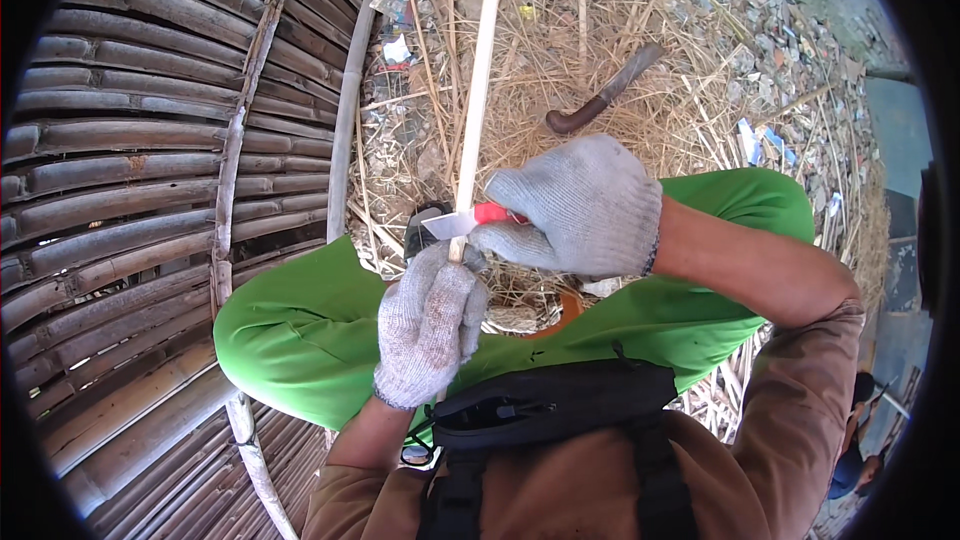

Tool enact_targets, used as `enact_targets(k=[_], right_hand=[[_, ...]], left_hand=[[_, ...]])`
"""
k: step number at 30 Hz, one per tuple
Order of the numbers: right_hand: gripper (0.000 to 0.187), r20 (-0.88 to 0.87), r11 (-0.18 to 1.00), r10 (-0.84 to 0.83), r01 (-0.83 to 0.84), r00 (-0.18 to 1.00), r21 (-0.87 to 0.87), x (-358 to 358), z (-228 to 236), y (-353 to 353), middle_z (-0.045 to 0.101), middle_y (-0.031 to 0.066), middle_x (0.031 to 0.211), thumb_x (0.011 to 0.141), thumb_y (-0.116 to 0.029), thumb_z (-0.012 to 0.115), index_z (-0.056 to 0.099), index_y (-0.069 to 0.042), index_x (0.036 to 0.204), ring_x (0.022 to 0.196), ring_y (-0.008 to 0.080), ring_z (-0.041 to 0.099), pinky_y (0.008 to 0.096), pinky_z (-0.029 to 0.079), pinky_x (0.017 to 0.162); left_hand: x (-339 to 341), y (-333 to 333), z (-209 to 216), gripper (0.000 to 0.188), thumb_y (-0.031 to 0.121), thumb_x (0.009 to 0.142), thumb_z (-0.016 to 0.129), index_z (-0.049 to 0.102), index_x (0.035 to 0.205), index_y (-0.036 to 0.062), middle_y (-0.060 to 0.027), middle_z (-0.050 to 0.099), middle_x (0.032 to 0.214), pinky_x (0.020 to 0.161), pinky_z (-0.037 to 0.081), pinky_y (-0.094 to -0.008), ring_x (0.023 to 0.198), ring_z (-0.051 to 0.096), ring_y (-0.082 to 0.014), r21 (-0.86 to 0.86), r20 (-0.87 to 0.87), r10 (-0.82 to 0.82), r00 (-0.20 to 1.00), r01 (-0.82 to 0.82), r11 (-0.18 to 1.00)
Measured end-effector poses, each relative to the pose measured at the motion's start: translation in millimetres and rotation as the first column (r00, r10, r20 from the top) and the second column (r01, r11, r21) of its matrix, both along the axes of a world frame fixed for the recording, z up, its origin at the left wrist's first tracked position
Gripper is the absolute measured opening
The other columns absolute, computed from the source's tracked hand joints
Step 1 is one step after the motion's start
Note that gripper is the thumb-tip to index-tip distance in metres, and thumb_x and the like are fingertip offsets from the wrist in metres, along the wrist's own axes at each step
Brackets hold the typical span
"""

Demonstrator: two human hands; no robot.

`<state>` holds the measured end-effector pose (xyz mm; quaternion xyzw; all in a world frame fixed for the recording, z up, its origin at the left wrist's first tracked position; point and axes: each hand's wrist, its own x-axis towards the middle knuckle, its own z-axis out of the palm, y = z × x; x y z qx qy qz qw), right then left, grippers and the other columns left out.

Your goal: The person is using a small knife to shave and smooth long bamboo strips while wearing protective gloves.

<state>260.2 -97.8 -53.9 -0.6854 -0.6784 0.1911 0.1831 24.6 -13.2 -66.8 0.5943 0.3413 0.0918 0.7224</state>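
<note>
Gloved left hand grips a pale stick; just above it, gloved right hand clamps a red-handled knife against the stick.

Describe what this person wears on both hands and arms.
Both the left hand and the right hand wear grey knitted work gloves with ribbed cuffs, somewhat soiled. The forearms are bare below brown sleeves pushed up toward the elbows. A dark band sits at the right glove's cuff.

Your right hand hides most of the knife handle; the bamboo strip above it runs off-frame.
</note>
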Motion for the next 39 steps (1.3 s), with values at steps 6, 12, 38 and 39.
enact_targets(k=[6, 12, 38, 39], right_hand=[[0.041, 0.073, 0.991, -0.033, 0.023, 0.997, 0.131, 11.0, 0.4, 3.9, 0.069, 0.0099, 0.067, 0.104, -0.055, 0.063, 0.072, -0.018, 0.090, 0.061, 0.0337, 0.073, 0.0491, 0.057, 0.056], [0.075, 0.203, 0.859, -0.512, 0.491, 0.835, 0.146, 115.8, 8.9, 22.2, 0.070, 0.0139, 0.069, 0.110, -0.072, 0.035, 0.072, -0.009, 0.092, 0.068, 0.0310, 0.074, 0.0495, 0.061, 0.068], [0.043, -0.650, 0.938, -0.347, 0.251, 0.676, -0.240, 6.8, -19.3, 12.1, 0.063, 0.0067, 0.077, 0.106, -0.046, 0.068, 0.066, -0.003, 0.110, 0.070, 0.0185, 0.064, 0.0389, 0.053, 0.067], [0.047, -0.546, 0.967, -0.256, 0.210, 0.798, -0.146, 5.5, -18.8, 5.9, 0.067, 0.0128, 0.080, 0.107, -0.050, 0.066, 0.067, -0.003, 0.108, 0.073, 0.0263, 0.068, 0.0436, 0.055, 0.070]], left_hand=[[5.6, -1.4, 15.6, 0.033, 0.029, 0.117, 0.054, 0.061, 0.125, -0.0024, -0.0008, 0.056, 0.071, 0.043, 0.035, -0.0229, 0.048, 0.048, -0.0055, 0.005, -0.033, 0.043, 0.999, -0.043, 0.999], [-8.1, -15.1, 14.6, 0.028, 0.022, 0.117, 0.050, 0.062, 0.122, -0.0038, 0.0002, 0.052, 0.067, 0.042, 0.031, -0.0234, 0.047, 0.044, -0.0068, -0.130, 0.042, -0.041, 0.998, 0.046, 0.990], [12.5, -2.7, -7.6, 0.035, 0.026, 0.117, 0.053, 0.058, 0.132, -0.0047, -0.0052, 0.060, 0.074, 0.045, 0.042, -0.0255, 0.050, 0.051, -0.0109, -0.145, 0.191, -0.019, 0.981, 0.048, 0.988], [16.1, -0.2, -2.0, 0.033, 0.025, 0.117, 0.053, 0.059, 0.132, -0.0037, -0.0046, 0.060, 0.074, 0.045, 0.041, -0.0255, 0.050, 0.051, -0.0103, -0.129, 0.147, -0.017, 0.989, 0.036, 0.991]])
